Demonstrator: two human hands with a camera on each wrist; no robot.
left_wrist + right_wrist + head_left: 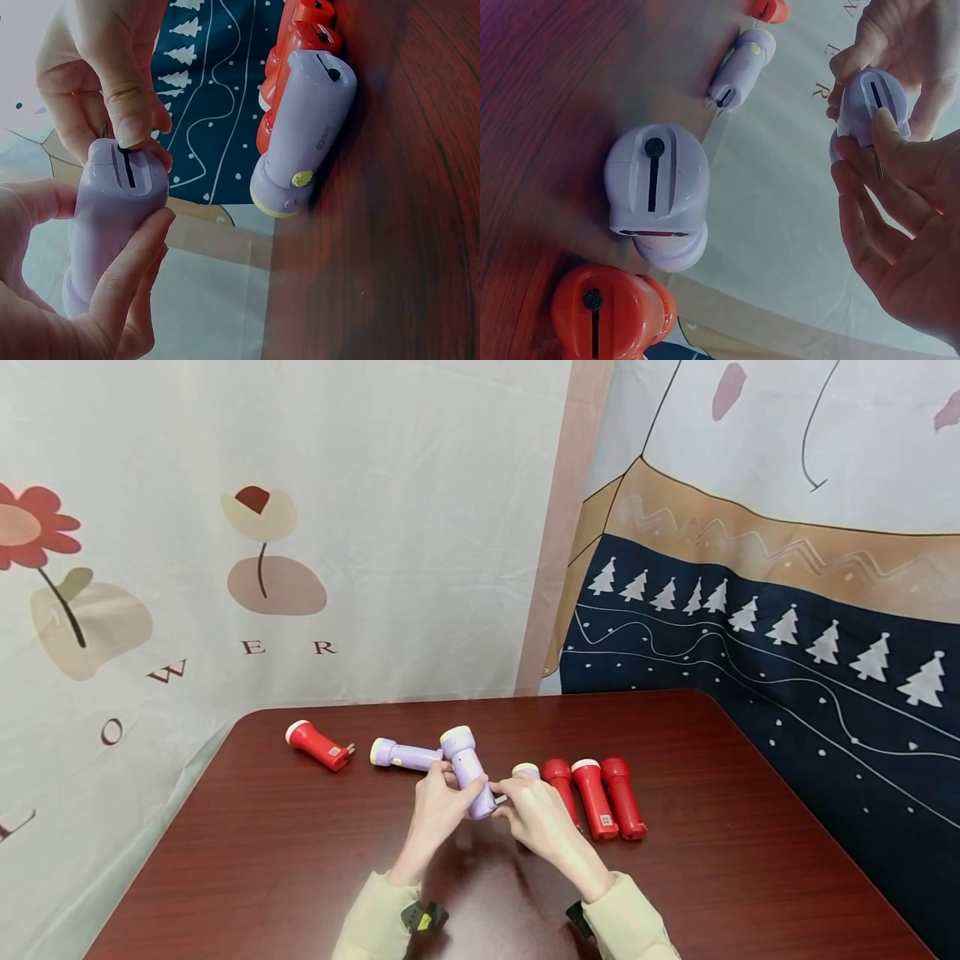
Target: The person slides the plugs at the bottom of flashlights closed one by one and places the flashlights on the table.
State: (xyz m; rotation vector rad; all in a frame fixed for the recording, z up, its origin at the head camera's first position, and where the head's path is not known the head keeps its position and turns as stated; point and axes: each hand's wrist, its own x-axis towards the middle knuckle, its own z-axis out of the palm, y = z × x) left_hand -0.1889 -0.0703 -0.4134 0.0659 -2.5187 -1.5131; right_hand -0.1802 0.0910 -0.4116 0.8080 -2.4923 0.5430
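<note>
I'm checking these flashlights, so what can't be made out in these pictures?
Head view: most of the rightmost purple flashlight, behind the right hand.
Head view: print on the label of the leftmost red flashlight, too small.
Left wrist view: lens of the held purple flashlight, hidden by its own body.
Right wrist view: part of the near red flashlight, cut off by the bottom edge.

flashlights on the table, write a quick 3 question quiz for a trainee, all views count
1. Count: how many red plastic flashlights lie on the glossy reddish-brown table?
2. True or false: the left hand grips a cylindrical lavender plastic flashlight.
3. Multiple choice: where on that flashlight is the thumb of the right hand?
A. lens rim
B. slotted end
C. middle of the barrel

Key: 1. Four. 2. True. 3. B.
</note>
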